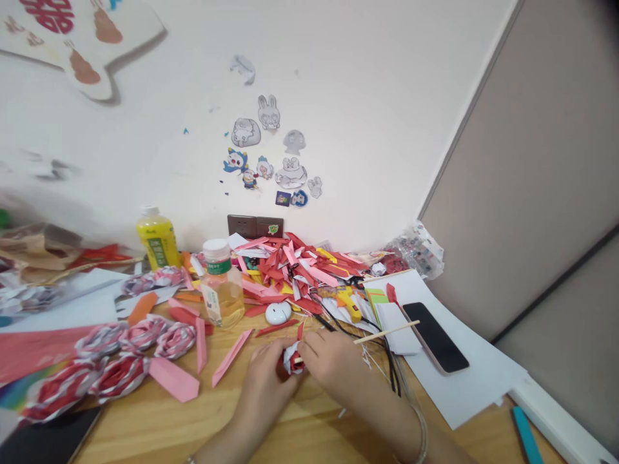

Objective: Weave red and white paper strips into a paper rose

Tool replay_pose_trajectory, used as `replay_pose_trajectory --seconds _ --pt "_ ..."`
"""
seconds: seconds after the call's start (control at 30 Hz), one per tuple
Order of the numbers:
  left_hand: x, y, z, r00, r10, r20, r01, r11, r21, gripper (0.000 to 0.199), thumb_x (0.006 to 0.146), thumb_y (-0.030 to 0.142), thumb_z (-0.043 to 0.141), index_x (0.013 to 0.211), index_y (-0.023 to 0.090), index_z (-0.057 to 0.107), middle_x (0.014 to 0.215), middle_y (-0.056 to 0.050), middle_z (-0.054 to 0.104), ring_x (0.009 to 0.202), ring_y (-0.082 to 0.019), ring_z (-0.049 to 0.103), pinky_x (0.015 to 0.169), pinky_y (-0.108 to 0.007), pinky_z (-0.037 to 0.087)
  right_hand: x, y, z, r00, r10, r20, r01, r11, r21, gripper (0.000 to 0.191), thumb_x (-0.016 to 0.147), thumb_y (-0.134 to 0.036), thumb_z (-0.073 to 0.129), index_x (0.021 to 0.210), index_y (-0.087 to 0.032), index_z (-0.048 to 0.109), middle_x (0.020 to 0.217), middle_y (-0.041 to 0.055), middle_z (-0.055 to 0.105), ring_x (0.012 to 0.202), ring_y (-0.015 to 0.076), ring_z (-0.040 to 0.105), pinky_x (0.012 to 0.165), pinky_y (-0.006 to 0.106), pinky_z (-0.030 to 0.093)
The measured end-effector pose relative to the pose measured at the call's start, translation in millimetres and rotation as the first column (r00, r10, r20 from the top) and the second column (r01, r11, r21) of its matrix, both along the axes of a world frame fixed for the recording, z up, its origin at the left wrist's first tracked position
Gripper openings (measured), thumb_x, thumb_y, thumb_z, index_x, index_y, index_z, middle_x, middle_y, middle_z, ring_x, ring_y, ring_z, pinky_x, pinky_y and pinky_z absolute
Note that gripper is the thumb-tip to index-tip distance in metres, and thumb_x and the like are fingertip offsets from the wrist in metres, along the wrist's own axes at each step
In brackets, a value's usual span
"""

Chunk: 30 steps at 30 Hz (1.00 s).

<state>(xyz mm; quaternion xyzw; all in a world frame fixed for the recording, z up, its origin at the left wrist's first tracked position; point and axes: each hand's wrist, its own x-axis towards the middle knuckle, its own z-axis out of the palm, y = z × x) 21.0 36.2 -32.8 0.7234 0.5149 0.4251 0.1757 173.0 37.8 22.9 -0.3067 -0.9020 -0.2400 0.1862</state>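
Near the front middle of the wooden table (pixel 309 419), my left hand (pixel 265 380) holds a small red and white paper piece (pixel 291 358) between thumb and fingers. My right hand (pixel 331 361) is against the same piece from the right, its fingers closed round a thin wooden stick (pixel 387 332). The stick's near tip shows at the paper piece, and its other end sticks out to the right over a phone (pixel 436 338). My right palm hides the stick's middle. A white oval case (pixel 278 313) lies just behind my hands.
Behind are an open-looking pile of folded paper strips (pixel 300 270), two bottles (pixel 222 290) (pixel 158 238) and a yellow glue gun (pixel 348 303) with black cables. Twisted red, pink and white paper coils (pixel 120 374) lie left. White sheets (pixel 459 393) and a blue tool (pixel 526 435) lie right.
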Motion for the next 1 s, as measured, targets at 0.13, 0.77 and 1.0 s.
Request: replay_pose_trajectory --seconds 0.13,0.77,1.0 --pt "0 0 -0.5 1.000 -0.019 0.006 0.019 1.000 -0.018 0.028 0.067 0.019 0.062 0.095 0.019 0.062 0.094 -0.007 0.070 0.087 -0.027 0.062 0.078 -0.040 0.047 2 2 -1.0 0.997 -0.014 -0.076 0.010 0.999 -0.045 0.014 0.085 -0.009 0.045 0.079 -0.014 0.056 0.070 0.0045 0.057 0.063 0.0181 0.050 0.052 0.028 0.034" --pt "0 -1 -0.4 1.000 -0.018 -0.017 0.018 1.000 -0.013 0.027 0.067 0.021 0.062 0.095 0.019 0.061 0.092 -0.007 0.070 0.086 -0.027 0.063 0.077 -0.041 0.047 2 2 -4.6 0.983 -0.002 -0.183 -0.008 0.999 -0.050 0.022 0.089 -0.012 0.042 0.071 -0.015 0.055 0.067 0.0035 0.055 0.060 0.0163 0.049 0.051 0.028 0.032" --pt "1 -2 1.9 1.000 -0.005 -0.018 0.005 1.000 0.007 0.027 0.065 0.017 0.062 0.091 0.018 0.062 0.088 -0.006 0.070 0.083 -0.027 0.062 0.075 -0.040 0.047 -1 -3 1.3 0.997 -0.020 -0.077 0.021 1.000 0.004 0.017 0.083 -0.006 0.047 0.072 -0.015 0.056 0.068 0.0038 0.057 0.058 0.0170 0.048 0.049 0.029 0.030"
